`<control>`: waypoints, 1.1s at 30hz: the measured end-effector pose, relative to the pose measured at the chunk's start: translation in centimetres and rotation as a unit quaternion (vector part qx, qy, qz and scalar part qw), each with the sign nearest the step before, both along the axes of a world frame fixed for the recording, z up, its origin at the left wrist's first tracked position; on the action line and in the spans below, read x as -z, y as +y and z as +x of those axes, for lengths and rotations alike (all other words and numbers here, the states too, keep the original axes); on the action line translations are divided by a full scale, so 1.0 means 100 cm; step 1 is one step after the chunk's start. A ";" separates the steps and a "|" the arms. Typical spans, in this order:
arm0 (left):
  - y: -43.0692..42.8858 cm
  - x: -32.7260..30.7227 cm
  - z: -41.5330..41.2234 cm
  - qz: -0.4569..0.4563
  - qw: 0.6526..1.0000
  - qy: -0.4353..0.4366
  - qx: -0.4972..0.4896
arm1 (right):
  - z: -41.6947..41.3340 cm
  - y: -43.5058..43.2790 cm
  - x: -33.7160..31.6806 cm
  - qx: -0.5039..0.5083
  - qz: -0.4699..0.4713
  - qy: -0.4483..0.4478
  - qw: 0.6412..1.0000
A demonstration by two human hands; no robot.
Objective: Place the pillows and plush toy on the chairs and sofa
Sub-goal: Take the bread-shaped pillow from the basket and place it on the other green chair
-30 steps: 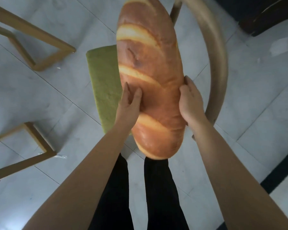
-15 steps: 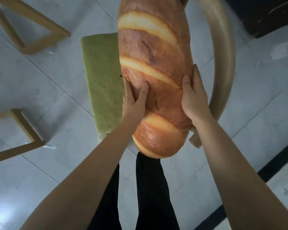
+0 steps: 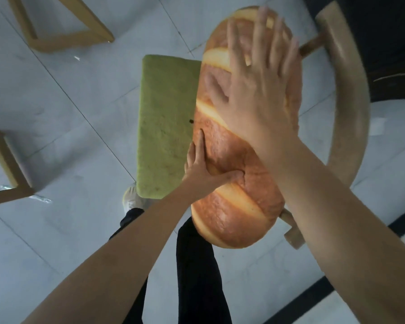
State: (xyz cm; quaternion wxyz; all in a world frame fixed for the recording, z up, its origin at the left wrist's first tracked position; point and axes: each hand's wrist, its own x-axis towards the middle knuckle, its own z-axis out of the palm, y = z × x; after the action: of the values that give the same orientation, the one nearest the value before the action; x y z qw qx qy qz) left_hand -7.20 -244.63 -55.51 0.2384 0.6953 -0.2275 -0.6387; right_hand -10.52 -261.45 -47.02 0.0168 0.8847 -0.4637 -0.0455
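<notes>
A long bread-shaped pillow [image 3: 232, 206] lies lengthwise on a wooden chair with a green seat cushion [image 3: 166, 127] and a curved backrest [image 3: 351, 108]; its near end overhangs the seat. My left hand [image 3: 204, 169] grips the pillow's left side, thumb pressed into it. My right hand [image 3: 257, 83] is raised over the pillow's upper half, fingers spread flat; whether it touches the pillow is unclear.
Pale tiled floor surrounds the chair. Wooden furniture legs stand at the top left [image 3: 63, 36] and at the left edge [image 3: 7, 169]. Dark furniture [image 3: 388, 50] sits behind the backrest at the top right. My legs in black trousers [image 3: 197, 277] stand just before the chair.
The pillow has come down onto the chair seat. My right hand left the pillow's right side and moved up over its upper half with fingers spread. My left hand stayed on the left side.
</notes>
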 end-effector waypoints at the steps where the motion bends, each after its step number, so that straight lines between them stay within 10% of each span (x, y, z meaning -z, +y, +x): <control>1: 0.000 0.003 -0.002 0.001 1.000 -0.006 0.006 | 0.011 -0.007 0.014 -0.042 -0.006 0.044 0.998; 5: 0.002 0.017 -0.001 0.014 1.000 -0.007 -0.008 | 0.008 -0.024 0.075 -0.102 0.012 0.251 0.963; 16: -0.010 0.017 -0.001 0.013 0.998 -0.050 0.043 | 0.052 -0.060 0.091 -0.072 0.006 0.316 0.946; 33: 0.057 0.011 -0.014 -0.031 0.995 -0.025 0.090 | -0.027 0.004 0.067 -0.061 0.009 0.151 0.987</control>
State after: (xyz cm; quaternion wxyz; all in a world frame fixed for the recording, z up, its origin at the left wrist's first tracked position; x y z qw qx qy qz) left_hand -8.58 -238.96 -56.62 0.1959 0.6799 -0.3143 -0.6329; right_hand -13.19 -261.06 -53.76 0.0814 0.8941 -0.4009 -0.1821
